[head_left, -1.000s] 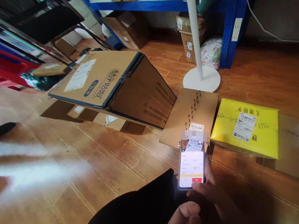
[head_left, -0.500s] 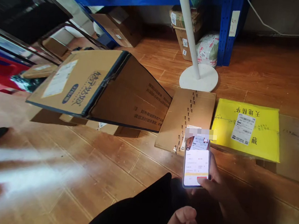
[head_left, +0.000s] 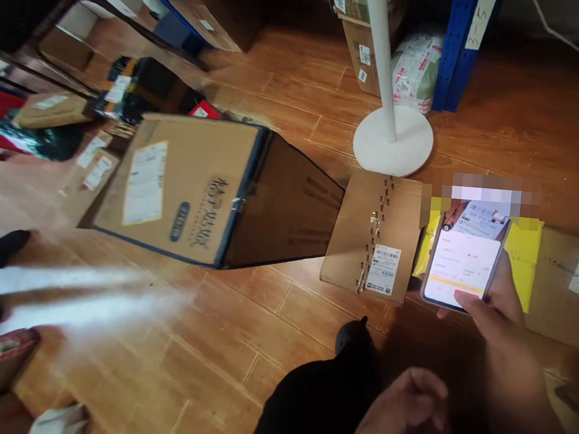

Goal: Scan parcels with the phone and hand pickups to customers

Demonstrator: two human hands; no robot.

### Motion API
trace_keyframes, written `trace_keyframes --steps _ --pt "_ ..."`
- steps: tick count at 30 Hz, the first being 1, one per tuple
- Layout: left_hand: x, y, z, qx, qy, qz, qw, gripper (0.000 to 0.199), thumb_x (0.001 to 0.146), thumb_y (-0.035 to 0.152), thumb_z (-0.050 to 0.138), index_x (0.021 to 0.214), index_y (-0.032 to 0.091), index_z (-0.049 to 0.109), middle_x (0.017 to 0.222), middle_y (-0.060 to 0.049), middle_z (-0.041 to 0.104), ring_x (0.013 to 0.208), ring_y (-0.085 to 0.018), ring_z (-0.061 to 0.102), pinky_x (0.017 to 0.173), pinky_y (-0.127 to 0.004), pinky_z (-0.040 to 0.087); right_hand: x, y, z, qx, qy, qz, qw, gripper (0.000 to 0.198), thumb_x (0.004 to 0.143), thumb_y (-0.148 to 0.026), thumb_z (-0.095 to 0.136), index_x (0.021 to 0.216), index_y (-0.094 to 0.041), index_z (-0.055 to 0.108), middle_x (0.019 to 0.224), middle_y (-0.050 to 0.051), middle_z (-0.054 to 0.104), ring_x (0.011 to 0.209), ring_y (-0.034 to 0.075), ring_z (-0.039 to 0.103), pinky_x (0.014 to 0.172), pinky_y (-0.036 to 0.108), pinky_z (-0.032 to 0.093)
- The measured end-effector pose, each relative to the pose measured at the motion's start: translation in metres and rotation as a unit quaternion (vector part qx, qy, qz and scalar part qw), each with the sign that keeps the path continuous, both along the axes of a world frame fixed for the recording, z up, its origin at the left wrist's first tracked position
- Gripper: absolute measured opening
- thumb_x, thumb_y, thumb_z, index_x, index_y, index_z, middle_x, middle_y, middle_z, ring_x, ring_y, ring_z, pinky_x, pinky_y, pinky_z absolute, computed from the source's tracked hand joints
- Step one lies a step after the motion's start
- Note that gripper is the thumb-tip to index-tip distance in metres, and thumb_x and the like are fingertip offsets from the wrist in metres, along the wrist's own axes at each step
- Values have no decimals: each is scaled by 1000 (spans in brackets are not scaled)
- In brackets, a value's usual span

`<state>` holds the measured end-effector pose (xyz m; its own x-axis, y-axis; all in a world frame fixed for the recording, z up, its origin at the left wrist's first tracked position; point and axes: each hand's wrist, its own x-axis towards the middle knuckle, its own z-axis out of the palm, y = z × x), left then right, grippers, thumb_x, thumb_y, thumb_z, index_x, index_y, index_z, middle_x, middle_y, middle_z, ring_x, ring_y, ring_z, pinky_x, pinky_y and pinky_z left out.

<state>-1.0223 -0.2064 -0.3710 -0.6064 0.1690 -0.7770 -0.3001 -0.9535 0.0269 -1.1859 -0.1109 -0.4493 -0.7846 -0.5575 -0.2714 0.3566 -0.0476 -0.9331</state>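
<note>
Gripping with the right hand (head_left: 500, 314) a slim, dark-edged, bright-screened smartphone (head_left: 461, 257), held up to the right of a flat brown cardboard box (head_left: 356, 232) printed with small black marks, with the thumb over the lower end. Holding the left hand (head_left: 407, 407) apart from the right, nearer than the flat box, with fingers loosely curled; too blurred to tell whether closed on anything.

Can see a brown plank floor (head_left: 241, 320) spreading around the flat box. Immediately left of the flat box, can see a tall brown carton (head_left: 196, 189) with dark blue edges; cannot tell whether touching. Just behind the flat box, can see a white pole stand (head_left: 392, 148) with a round base. Right of the flat box, can see a bright yellow parcel (head_left: 524, 259), partly hidden by the smartphone. On the flat box's near right corner, can see a white barcode label (head_left: 383, 270).
</note>
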Motion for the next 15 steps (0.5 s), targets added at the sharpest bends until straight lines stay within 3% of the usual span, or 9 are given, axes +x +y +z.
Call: trace_keyframes --steps 3,5,6,9,10,11,12,13,15 --pt "-23 -11 18 -32 17 -57 998 39 67 49 78 66 19 54 66 3 49 55 -8 40 58 -25 30 19 -3 33 17 -33 -10 999 78 82 -32 79 147 -35 36 123 13 70 87 31 75 47 32 58" --pt "-26 -19 16 -54 115 -211 969 44 67 57 76 62 20 53 64 3 50 58 -10 42 60 -27 32 31 -2 50 24 -56 -26 998 84 82 -30 80 150 -35 32 121 11 71 88 30 75 49 33 60" --pt "-23 -22 12 -45 192 -310 930 46 68 61 75 62 20 54 64 3 50 60 -11 43 62 -27 33 36 -1 59 27 -66 -39 997 87 81 -29 80 152 -35 30 120 10 72 88 30 75 51 34 61" --pt "-2 -22 -14 46 390 -540 744 43 70 58 79 62 20 60 61 4 51 65 -13 46 65 -29 36 49 3 89 58 -102 -99 988 90 79 -27 80 155 -35 32 114 8 74 81 27 74 50 31 60" --pt "9 -17 -24 69 382 -579 717 36 74 51 79 64 20 63 62 3 54 64 -14 49 64 -29 37 53 5 102 73 -114 -121 983 90 78 -26 81 154 -36 34 110 7 75 76 25 74 47 29 58" --pt "21 -9 -33 92 340 -592 724 27 73 40 82 66 19 68 63 2 58 64 -15 50 63 -29 38 58 7 117 88 -125 -142 978 89 76 -25 81 153 -36 37 106 6 76 71 23 73 46 28 56" --pt "33 0 -39 116 244 -561 782 22 68 30 87 67 17 70 62 0 60 62 -15 49 59 -28 37 62 9 135 103 -134 -159 973 89 75 -24 82 152 -36 39 102 5 76 67 22 72 45 26 55" --pt "45 9 -41 157 105 -474 860 22 62 22 91 66 15 70 62 -2 61 60 -15 49 55 -27 35 68 10 153 113 -141 -170 969 91 73 -23 82 151 -36 39 100 5 77 65 21 71 45 26 54" --pt "69 27 -31 152 -1 -368 917 37 78 41 80 58 18 60 59 0 56 53 -12 43 50 -24 30 82 14 194 129 -158 -174 963 94 70 -22 84 152 -36 38 102 6 77 66 22 71 46 27 54"
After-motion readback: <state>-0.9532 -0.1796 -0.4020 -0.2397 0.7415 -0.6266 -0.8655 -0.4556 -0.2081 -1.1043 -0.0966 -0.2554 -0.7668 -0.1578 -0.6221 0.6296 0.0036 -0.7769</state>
